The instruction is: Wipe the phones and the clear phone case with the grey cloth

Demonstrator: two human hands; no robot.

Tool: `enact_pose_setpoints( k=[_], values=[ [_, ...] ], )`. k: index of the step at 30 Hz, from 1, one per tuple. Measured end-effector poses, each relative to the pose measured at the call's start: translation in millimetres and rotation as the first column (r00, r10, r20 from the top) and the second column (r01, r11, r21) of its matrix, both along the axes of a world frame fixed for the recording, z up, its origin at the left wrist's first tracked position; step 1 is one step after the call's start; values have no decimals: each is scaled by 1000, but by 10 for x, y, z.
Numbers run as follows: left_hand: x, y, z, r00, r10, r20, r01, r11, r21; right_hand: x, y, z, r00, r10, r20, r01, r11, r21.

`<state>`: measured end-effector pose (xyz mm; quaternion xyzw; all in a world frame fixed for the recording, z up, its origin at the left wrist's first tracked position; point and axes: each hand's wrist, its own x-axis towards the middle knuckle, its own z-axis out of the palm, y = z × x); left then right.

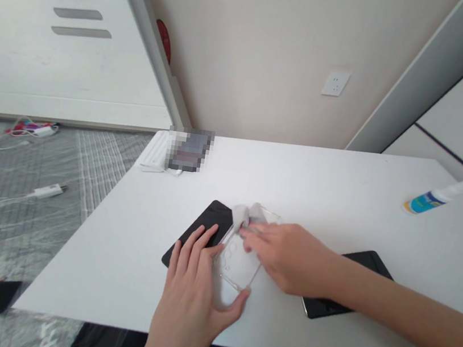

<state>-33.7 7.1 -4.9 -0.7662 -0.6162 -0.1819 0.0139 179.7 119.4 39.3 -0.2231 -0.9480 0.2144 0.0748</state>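
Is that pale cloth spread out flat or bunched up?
Bunched up: the pale cloth rises in rumpled folds at the right hand's fingers, rather than lying flat.

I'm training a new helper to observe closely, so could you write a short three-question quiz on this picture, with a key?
1. Open question: What does the right hand hold?

2. True or false: In this view, the clear, rectangular plastic case sits between a flat black rectangular device on the left and a second flat black device on the right.

3. Multiple choice: Which part of the left hand is nearest the case's lower corner?
A) the thumb
B) the little finger
C) the wrist

Key:
1. A crumpled, pale grey cloth.
2. True.
3. A.
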Motion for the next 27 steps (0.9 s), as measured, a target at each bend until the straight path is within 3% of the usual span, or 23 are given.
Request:
enact_pose_setpoints(
  k=[3,5,10,12,16,20,23,27],
  values=[
    [-7,-15,-3,1000,-5,-11,5,1000,16,-43,-132,-79,991,126,-47,-130,986,-101],
    [-11,-29,-3,1000,-1,-22,1,1000,20,-72,-153,-132,986,130,-105,-147,974,-174],
    [-11,-62,-21,998,-43,49,38,995,91,-112,-102,-89,959,-56,-278,-57,921,-384],
    [-18,-74,-44,991,-71,112,60,993,102,-92,-97,39,938,-138,-319,-16,900,-436],
    [-71,-138,-82,963,-23,269,-4,995,98,23,-64,369,848,-344,-404,109,858,-502],
    [-124,-232,-78,940,-44,338,-1,992,130,91,-50,541,712,-477,-516,263,862,-434],
    [-113,-253,-64,948,-81,308,24,982,187,60,-82,488,763,-419,-491,298,903,-308],
    [-65,-216,-33,965,-34,259,-16,982,187,-26,-118,240,882,-228,-412,211,974,-87]
  ],
)
